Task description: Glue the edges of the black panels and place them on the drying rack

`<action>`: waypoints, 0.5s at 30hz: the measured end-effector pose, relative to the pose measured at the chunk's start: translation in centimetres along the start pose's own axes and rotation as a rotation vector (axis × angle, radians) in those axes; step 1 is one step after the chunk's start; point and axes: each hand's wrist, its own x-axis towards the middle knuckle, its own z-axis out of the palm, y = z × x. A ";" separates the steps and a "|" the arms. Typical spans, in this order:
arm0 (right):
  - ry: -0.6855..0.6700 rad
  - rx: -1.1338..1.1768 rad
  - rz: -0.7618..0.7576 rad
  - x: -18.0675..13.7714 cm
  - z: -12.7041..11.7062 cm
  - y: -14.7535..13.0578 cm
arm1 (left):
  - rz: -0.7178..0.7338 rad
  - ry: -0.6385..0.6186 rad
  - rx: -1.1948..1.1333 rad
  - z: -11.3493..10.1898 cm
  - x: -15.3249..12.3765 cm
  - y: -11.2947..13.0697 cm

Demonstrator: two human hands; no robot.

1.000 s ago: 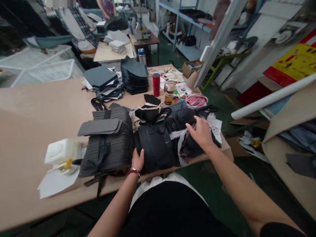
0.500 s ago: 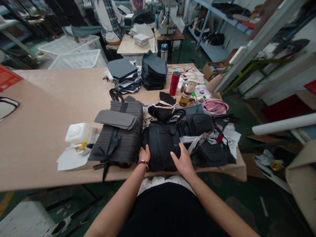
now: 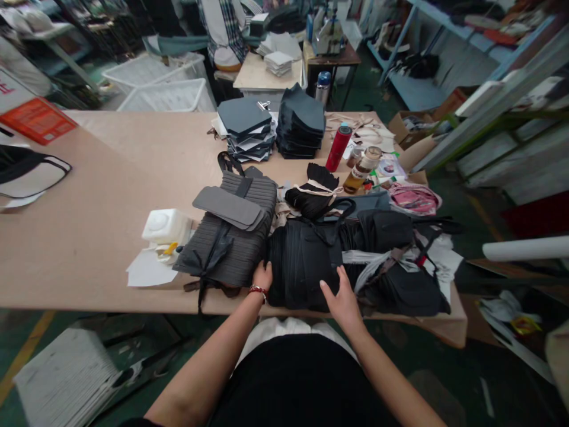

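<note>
A thick bundle of black flat pieces lies on the table in front of me, a dark strap looped over its top. At its left side is my left hand, thumb up and apart, the fingers partly hidden in the gap beside the bundle. My right hand rests against the right side with thumb and fingers spread. Close to my left hand stands a tied stack of grey-black pieces, several loose grey strips on top. More black bundles, with pale ties, lie right of my right hand.
Behind are two dark stacks of cut pieces, a red flask and a bottle of amber liquid. A white plastic container stands left on the brown-covered table. A person sits beyond.
The view has swung a little to the left, so the table's things appear further right. Both hands stay at the sides of the black bundle.
</note>
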 end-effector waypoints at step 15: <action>0.078 -0.146 0.096 2.8 2.7 -0.3 | 0.039 0.039 -0.042 -1.1 0.3 -2.7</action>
